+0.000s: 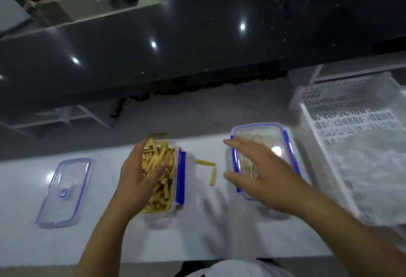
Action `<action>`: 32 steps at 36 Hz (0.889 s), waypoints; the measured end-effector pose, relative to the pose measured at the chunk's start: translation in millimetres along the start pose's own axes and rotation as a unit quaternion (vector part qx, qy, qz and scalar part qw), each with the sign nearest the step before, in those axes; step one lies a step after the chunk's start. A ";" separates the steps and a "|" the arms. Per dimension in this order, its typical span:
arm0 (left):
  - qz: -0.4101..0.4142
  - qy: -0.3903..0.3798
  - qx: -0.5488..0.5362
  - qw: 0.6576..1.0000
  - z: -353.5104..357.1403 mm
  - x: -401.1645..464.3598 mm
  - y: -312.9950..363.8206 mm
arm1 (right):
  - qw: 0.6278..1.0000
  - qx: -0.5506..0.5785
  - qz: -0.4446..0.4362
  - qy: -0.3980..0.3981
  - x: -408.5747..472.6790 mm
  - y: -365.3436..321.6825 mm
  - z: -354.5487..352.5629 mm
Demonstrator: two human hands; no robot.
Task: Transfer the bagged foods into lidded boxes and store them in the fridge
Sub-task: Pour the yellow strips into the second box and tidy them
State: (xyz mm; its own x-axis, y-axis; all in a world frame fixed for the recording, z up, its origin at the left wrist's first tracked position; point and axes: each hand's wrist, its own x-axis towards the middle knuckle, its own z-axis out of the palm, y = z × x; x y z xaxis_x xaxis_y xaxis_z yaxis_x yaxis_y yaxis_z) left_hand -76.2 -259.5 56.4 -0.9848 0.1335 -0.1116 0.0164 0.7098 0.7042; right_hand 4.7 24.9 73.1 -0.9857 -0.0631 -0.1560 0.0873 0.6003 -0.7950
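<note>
Closest to us are two bare arms reaching out over the white worktop point(219, 232). The left hand point(140, 178) rests on the yellow food sticks point(160, 167) in an open clear box point(178, 208), with its fingers loosely spread, not pinching. The right hand point(261, 173) is spread flat on the second box point(263, 129), which already has its clear lid with blue clips on. Between the boxes lie two loose sticks point(208, 169), on the worktop. The spare lid point(63, 191) lies flat, well to the left of the open box, its long side pointing away from us like the box. The left hand is nearer to it, so I think it should fetch it. At the right sits a white basket point(351, 110) with holes and crinkly clear bags point(369, 167). Farther back is a shiny dark counter point(197, 46).
</note>
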 end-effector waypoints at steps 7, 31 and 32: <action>-0.198 -0.040 -0.197 0.959 -31.3 5.7 -95.2 | 0.903 0.379 0.199 -0.038 54.0 -42.6 115.8; -0.188 -0.245 -0.301 0.902 -80.7 5.4 -178.4 | 0.866 0.387 0.300 0.101 52.9 -83.0 212.1; -0.176 -0.252 -0.288 0.907 -84.3 10.9 -180.4 | 0.869 0.381 0.298 0.106 51.3 -82.3 210.5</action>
State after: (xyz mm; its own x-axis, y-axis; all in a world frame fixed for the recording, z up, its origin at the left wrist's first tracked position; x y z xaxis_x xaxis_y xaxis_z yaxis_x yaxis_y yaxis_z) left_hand -104.4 -444.4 -12.7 -0.7049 0.3710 -0.6046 -0.5196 0.3101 0.7961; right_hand -22.7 -195.6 7.1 -0.7306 0.2748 -0.6251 0.5809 -0.2311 -0.7805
